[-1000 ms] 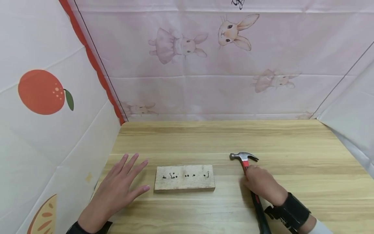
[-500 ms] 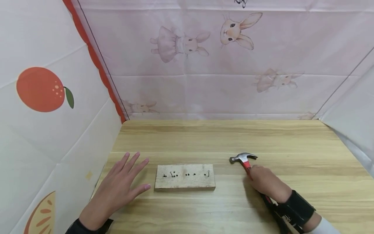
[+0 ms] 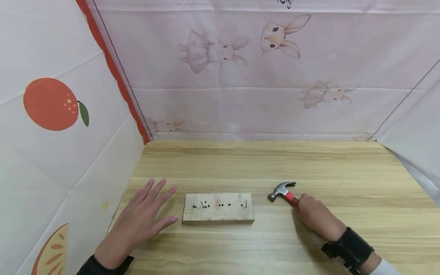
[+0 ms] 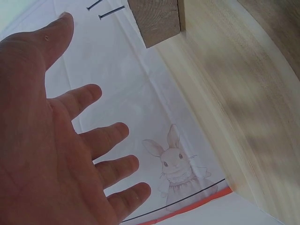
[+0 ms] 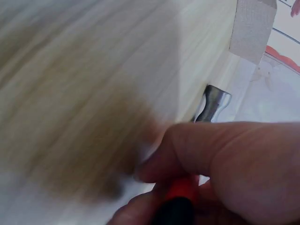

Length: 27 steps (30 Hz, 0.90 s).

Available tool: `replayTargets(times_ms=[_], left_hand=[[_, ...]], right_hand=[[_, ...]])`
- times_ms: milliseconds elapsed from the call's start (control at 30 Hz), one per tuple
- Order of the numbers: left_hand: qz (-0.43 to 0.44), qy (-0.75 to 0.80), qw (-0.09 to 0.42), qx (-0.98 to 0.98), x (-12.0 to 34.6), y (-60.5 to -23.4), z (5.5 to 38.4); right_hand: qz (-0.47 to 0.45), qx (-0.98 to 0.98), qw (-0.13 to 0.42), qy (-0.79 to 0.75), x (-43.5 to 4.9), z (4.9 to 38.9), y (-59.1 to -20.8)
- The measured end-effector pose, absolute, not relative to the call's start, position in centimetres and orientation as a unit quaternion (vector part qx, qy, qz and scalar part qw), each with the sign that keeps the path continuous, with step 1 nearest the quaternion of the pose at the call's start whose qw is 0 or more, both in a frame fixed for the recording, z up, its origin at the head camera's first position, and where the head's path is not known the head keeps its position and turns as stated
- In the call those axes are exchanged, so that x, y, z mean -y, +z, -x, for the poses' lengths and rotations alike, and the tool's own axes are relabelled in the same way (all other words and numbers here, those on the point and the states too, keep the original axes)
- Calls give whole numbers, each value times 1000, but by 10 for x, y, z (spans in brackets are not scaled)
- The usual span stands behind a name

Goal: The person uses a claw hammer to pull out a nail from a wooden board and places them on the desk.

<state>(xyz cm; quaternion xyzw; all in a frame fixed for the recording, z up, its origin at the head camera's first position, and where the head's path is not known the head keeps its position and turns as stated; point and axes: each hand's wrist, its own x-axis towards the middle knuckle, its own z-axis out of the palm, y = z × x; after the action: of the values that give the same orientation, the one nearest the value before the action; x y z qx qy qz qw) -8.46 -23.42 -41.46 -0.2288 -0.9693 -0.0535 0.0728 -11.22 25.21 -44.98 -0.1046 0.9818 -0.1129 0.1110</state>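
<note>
My right hand grips a claw hammer by its red and black handle, to the right of the wooden block. The steel head points toward the block, its claw turned to the back right; the rest of the handle is hidden under my hand and wrist. A pale wooden block lies flat at the middle, with several nails and dark holes along its top. Two nails stick out of it in the left wrist view. Left of the block, my left hand is spread with fingers apart, holding nothing.
The wood-grain table runs back to a pink cloth printed with rabbits. A white cloth with fruit prints rises along the left side, and another white cloth stands at the right.
The hammer has turned so its head tilts toward the near left and its handle swings out to the right. My right hand has shifted slightly right; the left hand and block stay put.
</note>
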Motion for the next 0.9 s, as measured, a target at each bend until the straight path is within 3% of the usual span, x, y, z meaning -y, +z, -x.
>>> replayTargets(times_ms=[267,900], left_hand=[[234,-53,79,968,233,-412,85],[250,-120,84,957,216,-408,83]], right_hand=[[177,-983,-34,-43,-265,113,-456],[152,-981,-117,-24,-256,104,-436]])
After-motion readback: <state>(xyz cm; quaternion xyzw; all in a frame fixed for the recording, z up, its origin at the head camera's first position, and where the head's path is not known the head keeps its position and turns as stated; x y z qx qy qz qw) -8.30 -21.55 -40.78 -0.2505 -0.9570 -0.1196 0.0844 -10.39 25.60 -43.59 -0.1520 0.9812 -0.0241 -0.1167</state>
